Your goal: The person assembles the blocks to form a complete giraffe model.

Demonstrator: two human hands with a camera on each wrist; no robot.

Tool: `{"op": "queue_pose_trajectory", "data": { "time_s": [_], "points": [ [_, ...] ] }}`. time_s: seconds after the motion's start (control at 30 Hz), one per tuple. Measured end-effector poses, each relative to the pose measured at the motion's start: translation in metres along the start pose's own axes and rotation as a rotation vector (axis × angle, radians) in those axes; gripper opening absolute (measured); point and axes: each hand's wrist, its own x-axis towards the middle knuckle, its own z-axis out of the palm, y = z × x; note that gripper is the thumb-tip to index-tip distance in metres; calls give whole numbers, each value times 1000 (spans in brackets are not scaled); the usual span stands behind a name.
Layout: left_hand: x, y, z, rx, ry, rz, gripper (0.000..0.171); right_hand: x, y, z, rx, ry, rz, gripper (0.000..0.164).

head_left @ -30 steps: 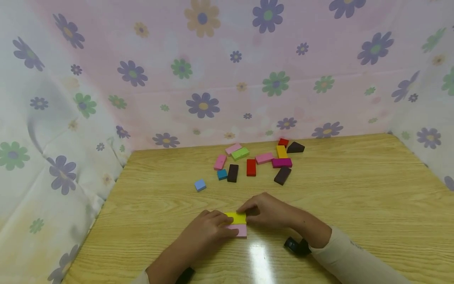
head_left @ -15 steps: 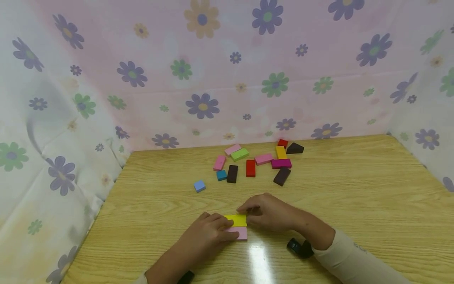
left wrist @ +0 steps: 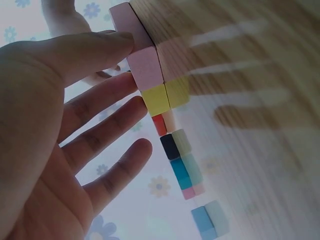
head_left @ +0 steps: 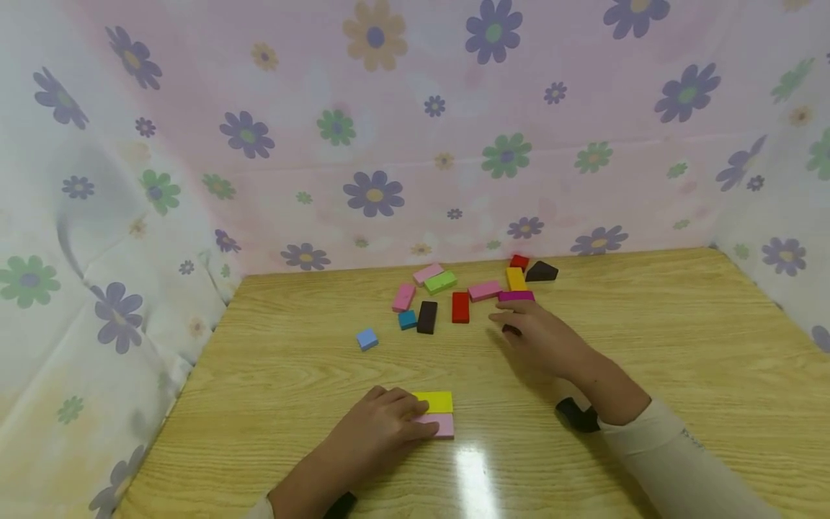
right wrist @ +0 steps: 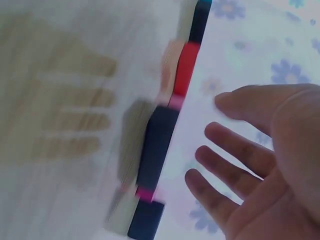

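A yellow block (head_left: pixel 439 401) and a light pink block (head_left: pixel 446 426) lie side by side, long edges together, near the front of the table. My left hand (head_left: pixel 382 422) rests on both, its thumb on the pink one and fingertips along the yellow one; it covers their left ends. Farther back and to the right, my right hand (head_left: pixel 547 342) hovers over a dark brown block (head_left: pixel 511 329), mostly hidden beneath it in the head view. The right wrist view shows this dark block (right wrist: pixel 157 150) apart from the loosely spread fingers, with nothing held.
Beyond the hands lie a red block (head_left: pixel 460 308), a magenta block (head_left: pixel 516 296), another dark block (head_left: pixel 426 317), a small blue block (head_left: pixel 367 339) and several others. Patterned cloth (head_left: pixel 415 144) borders the wooden table (head_left: pixel 292 375) at the back and sides.
My right hand has left the right end of the yellow block and moved away and to the right, over the dark brown block. The left hand stays on the yellow and pink blocks.
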Motion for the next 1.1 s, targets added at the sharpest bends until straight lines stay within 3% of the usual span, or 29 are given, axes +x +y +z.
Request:
{"op": "queue_pose_trajectory", "data": {
  "time_s": [0.13, 0.27, 0.43, 0.77, 1.1],
  "points": [
    [-1, 0, -1, -3, 7, 9, 21, -4, 14, -3, -17, -53, 4, 43],
    [0, 0, -1, 7, -9, 8, 21, -8, 20, -4, -22, -111, 25, 40],
    [0, -1, 0, 13, -22, 2, 22, -11, 22, -4, -55, -97, 1, 34],
    [1, -1, -2, -39, -52, -26, 24, -17, 16, -8, -103, -101, -27, 32],
    [1, -1, -3, -39, -58, -22, 24, -27, 0, -7, -62, -202, 52, 36]
  ]
}}
